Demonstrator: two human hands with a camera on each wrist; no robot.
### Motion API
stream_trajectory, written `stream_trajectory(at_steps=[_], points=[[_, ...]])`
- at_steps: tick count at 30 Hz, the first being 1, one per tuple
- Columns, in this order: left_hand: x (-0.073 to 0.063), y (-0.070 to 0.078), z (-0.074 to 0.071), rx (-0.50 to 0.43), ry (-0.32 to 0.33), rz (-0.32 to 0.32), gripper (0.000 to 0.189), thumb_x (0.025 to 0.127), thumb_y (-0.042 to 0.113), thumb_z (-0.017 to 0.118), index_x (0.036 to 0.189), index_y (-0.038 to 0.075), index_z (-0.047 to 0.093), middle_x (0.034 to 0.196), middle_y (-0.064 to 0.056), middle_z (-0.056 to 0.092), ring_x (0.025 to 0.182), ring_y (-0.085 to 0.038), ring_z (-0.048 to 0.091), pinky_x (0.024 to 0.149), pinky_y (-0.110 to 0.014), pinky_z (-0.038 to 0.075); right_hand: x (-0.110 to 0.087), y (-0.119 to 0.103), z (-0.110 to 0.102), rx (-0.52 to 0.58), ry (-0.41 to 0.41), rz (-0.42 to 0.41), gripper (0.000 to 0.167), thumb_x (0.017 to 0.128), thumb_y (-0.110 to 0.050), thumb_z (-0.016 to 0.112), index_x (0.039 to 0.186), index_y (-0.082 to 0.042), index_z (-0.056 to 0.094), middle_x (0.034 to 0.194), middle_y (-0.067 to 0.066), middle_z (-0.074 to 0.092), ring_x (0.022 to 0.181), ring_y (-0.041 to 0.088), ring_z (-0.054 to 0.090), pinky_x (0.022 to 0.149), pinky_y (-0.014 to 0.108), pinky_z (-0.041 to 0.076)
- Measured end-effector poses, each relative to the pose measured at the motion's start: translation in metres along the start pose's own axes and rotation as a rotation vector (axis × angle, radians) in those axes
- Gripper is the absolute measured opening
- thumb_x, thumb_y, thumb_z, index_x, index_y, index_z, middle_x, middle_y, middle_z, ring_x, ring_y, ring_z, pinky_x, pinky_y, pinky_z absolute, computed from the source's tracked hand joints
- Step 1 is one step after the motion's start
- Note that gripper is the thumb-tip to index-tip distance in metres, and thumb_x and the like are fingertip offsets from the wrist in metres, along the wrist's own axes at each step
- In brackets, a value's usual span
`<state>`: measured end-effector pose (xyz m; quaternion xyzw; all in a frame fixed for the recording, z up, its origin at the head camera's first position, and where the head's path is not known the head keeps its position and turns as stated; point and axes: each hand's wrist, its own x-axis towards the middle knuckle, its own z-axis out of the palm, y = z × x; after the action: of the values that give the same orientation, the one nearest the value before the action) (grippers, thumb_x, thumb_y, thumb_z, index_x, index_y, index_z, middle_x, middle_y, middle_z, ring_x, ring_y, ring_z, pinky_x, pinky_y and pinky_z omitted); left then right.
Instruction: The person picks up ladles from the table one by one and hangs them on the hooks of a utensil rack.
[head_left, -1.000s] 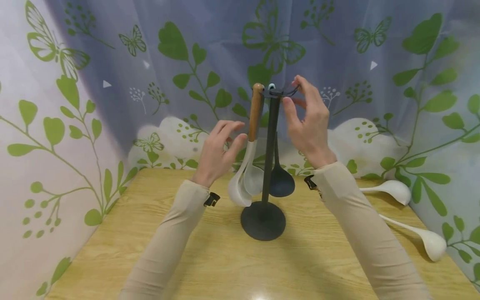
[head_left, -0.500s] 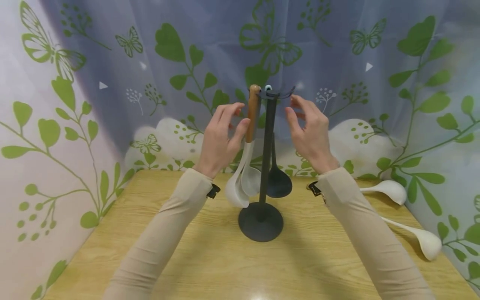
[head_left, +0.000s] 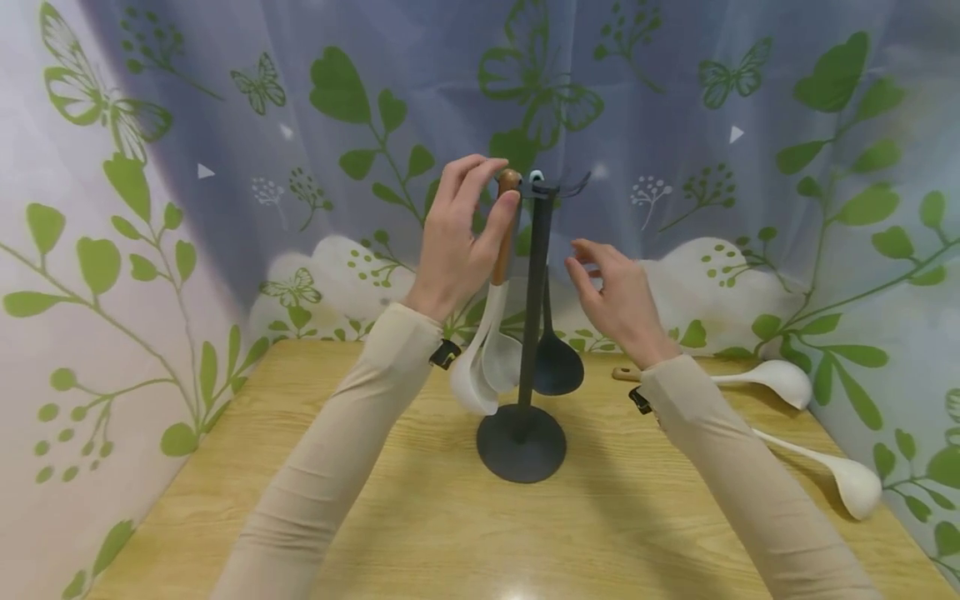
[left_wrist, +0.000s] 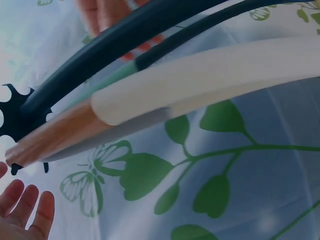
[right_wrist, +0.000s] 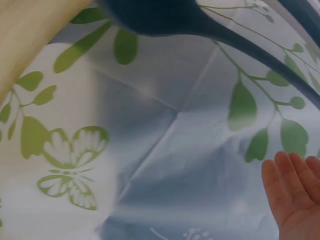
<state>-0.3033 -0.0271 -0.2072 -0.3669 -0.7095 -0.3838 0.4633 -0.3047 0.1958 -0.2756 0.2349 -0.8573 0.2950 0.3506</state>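
Note:
My left hand (head_left: 457,229) is raised at the top of a white ladle (head_left: 474,379) with a wooden handle (head_left: 504,250). Its thumb and forefinger stand either side of the handle's end in the head view, while the left wrist view shows the other fingers (left_wrist: 31,210) extended below it. The ladle hangs from a black utensil stand (head_left: 534,308) with a round base. Beside it hang another pale utensil (head_left: 501,360) and a dark blue ladle (head_left: 558,367), whose bowl also shows in the right wrist view. My right hand (head_left: 618,300) hovers right of the stand, holding nothing, fingers loosely bent.
Two white ladles (head_left: 780,383) lie on the wooden table (head_left: 375,517) at the right, one with a wooden handle end showing; my right sleeve partly covers them. A leaf-and-butterfly curtain (head_left: 420,75) encloses the back and sides.
My right hand has left the stand's top hook and come down to the right. My left hand has risen along the wooden handle to its top. The hanging utensils keep their places.

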Motion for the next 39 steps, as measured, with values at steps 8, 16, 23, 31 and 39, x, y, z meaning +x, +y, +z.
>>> stream_trajectory(at_steps=[8,16,23,31,39], points=[[0.020,0.012,-0.002,-0.008,-0.187,-0.095,0.037,0.103,0.030,0.052,0.132,0.010,0.062,0.140,-0.008,0.051,0.110,-0.015,0.054,0.100,-0.025,0.042,-0.017,0.015,0.005,-0.103,-0.148,0.076,0.038,0.103,-0.032,0.052,0.127,-0.006,0.064,0.122,0.014,0.067,0.109,0.031,0.064,0.087,0.048,0.053],[0.032,0.018,0.000,0.017,-0.372,-0.207,0.044,0.103,0.042,0.046,0.134,0.016,0.061,0.147,-0.003,0.048,0.094,-0.008,0.058,0.086,-0.025,0.048,-0.028,0.035,0.010,-0.157,-0.179,0.077,0.036,0.102,-0.032,0.054,0.125,-0.007,0.066,0.121,0.014,0.068,0.103,0.032,0.065,0.087,0.051,0.051],[0.031,0.017,0.000,0.052,-0.404,-0.231,0.047,0.103,0.045,0.045,0.135,0.015,0.061,0.149,-0.003,0.047,0.092,-0.007,0.059,0.086,-0.023,0.048,-0.038,0.049,0.009,-0.164,-0.252,0.111,0.032,0.102,-0.030,0.054,0.120,-0.007,0.068,0.115,0.015,0.069,0.101,0.033,0.066,0.085,0.052,0.051],[0.032,0.019,0.003,0.085,-0.398,-0.264,0.047,0.101,0.049,0.048,0.131,0.018,0.065,0.147,-0.002,0.049,0.089,-0.005,0.061,0.087,-0.023,0.048,-0.047,0.063,0.008,-0.175,-0.339,0.165,0.033,0.102,-0.027,0.053,0.123,-0.005,0.067,0.123,0.018,0.067,0.106,0.037,0.064,0.087,0.054,0.051],[0.030,0.018,0.005,0.050,-0.356,-0.295,0.043,0.099,0.049,0.052,0.127,0.020,0.068,0.147,-0.003,0.049,0.083,-0.004,0.059,0.080,-0.024,0.048,-0.055,0.069,0.009,-0.204,-0.398,0.180,0.034,0.103,-0.029,0.052,0.121,-0.005,0.069,0.124,0.018,0.067,0.099,0.036,0.067,0.082,0.054,0.053]])
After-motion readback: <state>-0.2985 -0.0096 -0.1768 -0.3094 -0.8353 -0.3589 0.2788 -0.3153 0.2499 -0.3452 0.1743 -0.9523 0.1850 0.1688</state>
